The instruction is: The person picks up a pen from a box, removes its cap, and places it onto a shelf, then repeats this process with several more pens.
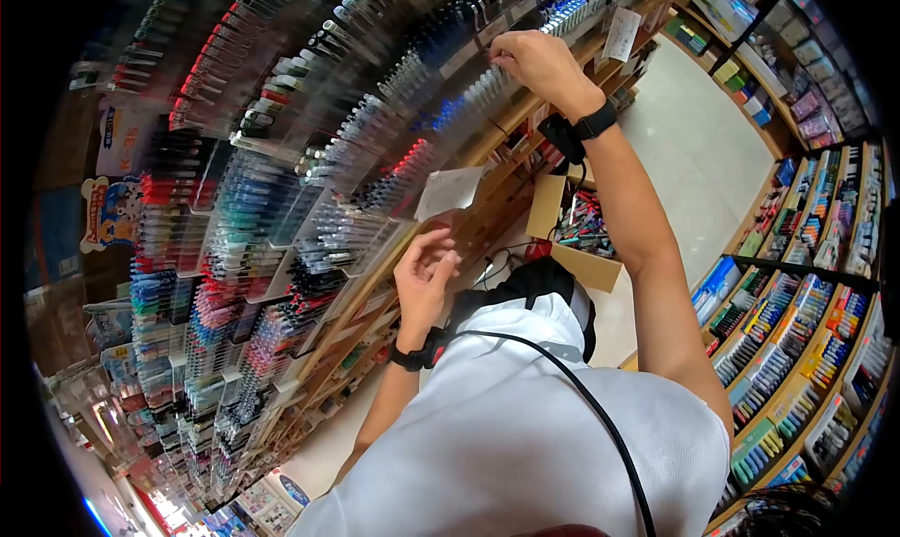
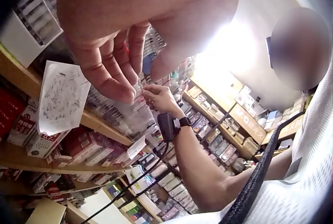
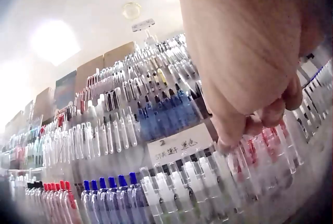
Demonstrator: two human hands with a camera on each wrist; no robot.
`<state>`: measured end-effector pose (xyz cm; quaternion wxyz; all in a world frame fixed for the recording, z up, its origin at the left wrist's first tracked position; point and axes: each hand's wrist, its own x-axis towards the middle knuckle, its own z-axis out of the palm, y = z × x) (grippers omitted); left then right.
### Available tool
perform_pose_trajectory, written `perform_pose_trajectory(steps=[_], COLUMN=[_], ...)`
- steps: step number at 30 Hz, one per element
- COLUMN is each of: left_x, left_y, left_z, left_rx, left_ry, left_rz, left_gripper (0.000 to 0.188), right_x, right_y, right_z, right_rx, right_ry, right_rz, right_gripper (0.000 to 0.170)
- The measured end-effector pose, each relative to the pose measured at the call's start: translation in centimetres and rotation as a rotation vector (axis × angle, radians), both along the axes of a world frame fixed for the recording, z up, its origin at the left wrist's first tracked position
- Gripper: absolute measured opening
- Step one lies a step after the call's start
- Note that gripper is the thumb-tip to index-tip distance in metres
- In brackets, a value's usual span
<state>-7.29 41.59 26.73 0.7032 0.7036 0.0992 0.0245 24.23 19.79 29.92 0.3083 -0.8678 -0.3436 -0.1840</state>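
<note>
Right hand (image 3: 250,68), curled fingertips half-hidden near clear pens (image 3: 270,146), any pinch unclear; left hand (image 1: 427,274), fingers loosely bent.

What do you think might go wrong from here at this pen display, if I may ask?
The pens stand tightly packed, so the right hand might knock neighbours loose. The left hand is close to a white paper sheet and could brush or bend it. A dropped pen might land in the open box nearby.
</note>
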Motion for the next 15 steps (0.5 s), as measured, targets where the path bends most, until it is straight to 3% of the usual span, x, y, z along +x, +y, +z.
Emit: perform_pose_trajectory(steps=[2, 4, 6, 9, 10, 12, 14, 15], left_x=[0.1, 0.1, 0.2, 0.3, 0.4, 0.7, 1.2, 1.5], left_y=[0.0, -0.1, -0.1, -0.2, -0.2, -0.1, 0.3, 0.6], left_z=[0.1, 0.3, 0.3, 0.5, 0.6, 1.1, 1.7, 2.0], left_rx=[0.001, -0.004, -0.005, -0.011, 0.003, 0.017, -0.098, -0.148], left_ry=[-0.011, -0.006, -0.016, -0.014, -0.024, -0.031, 0.008, -0.001], left_rz=[-0.002, -0.003, 0.007, 0.006, -0.002, 0.002, -0.007, -0.051], left_gripper=[0.035, 0.035, 0.034, 0.033, 0.031, 0.029, 0.03, 0.042], right_x=[-0.1, -0.6, -0.4, -1.5, -1.8, -2.7, -4.5, -5.0], right_y=[0.0, -0.3, -1.1, -2.3, -2.6, -3.0, -2.3, -2.0], right_z=[0.6, 1.4, 2.4, 2.8, 3.0, 3.6, 4.5, 4.7], right_rx=[0.016, 0.37, 0.499, 0.786, 0.785, 0.851, 0.867, 0.818], right_ry=[0.055, 0.026, -0.125, 0.255, 0.258, 0.487, 0.54, 0.606], right_rz=[0.002, -0.018, 0.011, 0.136, 0.145, 0.372, 0.427, 0.494], right_gripper=[0.014, 0.015, 0.015, 0.016, 0.016, 0.015, 0.015, 0.015])
